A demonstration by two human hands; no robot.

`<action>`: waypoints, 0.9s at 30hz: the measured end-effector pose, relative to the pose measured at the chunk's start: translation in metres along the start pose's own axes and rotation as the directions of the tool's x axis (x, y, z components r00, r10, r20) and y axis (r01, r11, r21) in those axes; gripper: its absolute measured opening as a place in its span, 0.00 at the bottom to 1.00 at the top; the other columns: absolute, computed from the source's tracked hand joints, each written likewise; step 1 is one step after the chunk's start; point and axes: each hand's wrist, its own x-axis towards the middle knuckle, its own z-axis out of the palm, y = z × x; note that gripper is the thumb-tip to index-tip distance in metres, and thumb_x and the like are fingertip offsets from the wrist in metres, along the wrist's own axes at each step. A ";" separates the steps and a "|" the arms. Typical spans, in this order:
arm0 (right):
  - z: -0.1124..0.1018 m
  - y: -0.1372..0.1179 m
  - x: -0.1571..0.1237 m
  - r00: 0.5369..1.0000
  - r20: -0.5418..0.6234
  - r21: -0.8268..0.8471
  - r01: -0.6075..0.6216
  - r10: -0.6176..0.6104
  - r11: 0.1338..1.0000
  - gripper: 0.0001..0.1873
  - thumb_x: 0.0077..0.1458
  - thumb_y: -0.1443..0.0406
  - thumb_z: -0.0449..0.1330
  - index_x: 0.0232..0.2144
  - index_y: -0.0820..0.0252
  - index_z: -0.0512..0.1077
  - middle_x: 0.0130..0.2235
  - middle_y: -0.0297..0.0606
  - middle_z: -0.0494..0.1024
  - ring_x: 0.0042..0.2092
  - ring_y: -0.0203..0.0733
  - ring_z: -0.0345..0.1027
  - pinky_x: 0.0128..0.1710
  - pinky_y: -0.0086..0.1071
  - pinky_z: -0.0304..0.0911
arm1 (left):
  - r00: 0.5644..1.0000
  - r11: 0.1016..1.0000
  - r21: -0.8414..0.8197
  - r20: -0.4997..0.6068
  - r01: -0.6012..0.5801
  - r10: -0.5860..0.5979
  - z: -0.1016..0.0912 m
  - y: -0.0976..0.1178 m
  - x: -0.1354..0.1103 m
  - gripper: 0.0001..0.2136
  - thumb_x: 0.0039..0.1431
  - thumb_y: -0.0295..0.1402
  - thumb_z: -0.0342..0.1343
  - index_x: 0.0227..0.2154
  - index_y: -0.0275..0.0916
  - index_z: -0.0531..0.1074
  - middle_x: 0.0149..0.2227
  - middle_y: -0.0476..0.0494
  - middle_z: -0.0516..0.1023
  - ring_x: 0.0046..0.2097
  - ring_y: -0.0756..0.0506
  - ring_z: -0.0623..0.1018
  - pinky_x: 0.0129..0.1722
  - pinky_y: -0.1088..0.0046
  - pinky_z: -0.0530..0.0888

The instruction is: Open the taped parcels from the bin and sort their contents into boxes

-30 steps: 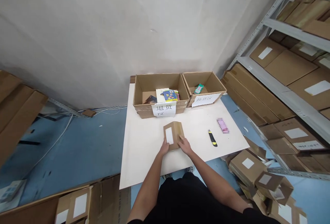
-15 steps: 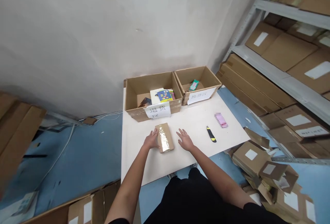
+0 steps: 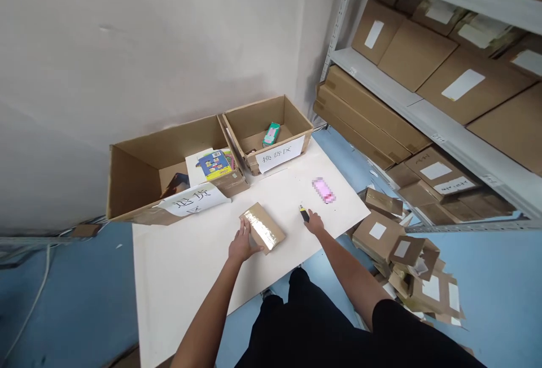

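Note:
A taped brown cardboard box [image 3: 263, 228] lies at an angle on the white table. My left hand [image 3: 242, 244] grips it along its left side, fingers toward the far corner and thumb at the near corner. To the right, my right hand [image 3: 314, 223] is closed on a black and yellow utility knife [image 3: 304, 214], held low at the tabletop. The knife's front end points away from me; the fingers hide its rear. Beyond the knife lies a pink, pixelated item [image 3: 324, 190].
Two open cartons with handwritten paper signs stand at the back: a larger carton [image 3: 135, 173] with booklets and a smaller carton [image 3: 296, 114] with a green box [image 3: 271, 134]. A shelf [image 3: 406, 100] of cartons is at right, above discarded boxes [image 3: 376, 232] on the floor.
My right hand has moved right and taken hold of the utility knife. My left hand has shifted its hold on the box, which now lies more slanted. The view has turned right.

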 end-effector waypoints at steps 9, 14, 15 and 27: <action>0.008 -0.032 0.018 0.967 -0.045 0.268 0.255 -0.252 0.929 0.41 0.63 0.67 0.51 0.75 0.60 0.47 0.65 0.52 0.69 0.62 0.54 0.70 0.62 0.44 0.63 | 0.981 0.985 -0.035 0.102 0.171 -0.167 0.006 0.035 0.018 0.66 0.45 0.54 0.70 0.76 0.48 0.28 0.77 0.37 0.18 0.68 0.26 0.68 0.54 0.55 0.76; -0.013 -0.129 0.002 0.796 -0.098 0.350 0.590 -0.598 0.728 0.35 0.68 0.65 0.48 0.75 0.53 0.51 0.68 0.41 0.69 0.65 0.46 0.67 0.66 0.39 0.60 | 0.970 0.973 -0.069 0.119 0.221 -0.212 0.007 0.039 0.020 0.68 0.42 0.54 0.72 0.76 0.49 0.29 0.76 0.34 0.16 0.58 0.28 0.79 0.49 0.54 0.79; -0.013 -0.148 -0.003 0.762 -0.073 0.328 0.628 -0.644 0.706 0.35 0.68 0.66 0.49 0.75 0.51 0.52 0.68 0.39 0.69 0.64 0.46 0.67 0.66 0.39 0.60 | 0.970 0.971 -0.081 0.117 0.223 -0.213 0.008 0.040 0.021 0.69 0.41 0.54 0.72 0.76 0.50 0.30 0.76 0.35 0.16 0.58 0.28 0.79 0.50 0.53 0.79; 0.000 -0.192 -0.034 0.829 0.125 0.039 0.545 -0.545 0.838 0.38 0.60 0.63 0.61 0.71 0.48 0.61 0.54 0.44 0.81 0.54 0.56 0.76 0.52 0.42 0.67 | 0.984 0.973 -0.147 0.032 0.177 -0.174 0.017 0.042 0.024 0.68 0.35 0.54 0.74 0.76 0.50 0.40 0.77 0.37 0.21 0.64 0.21 0.71 0.58 0.45 0.74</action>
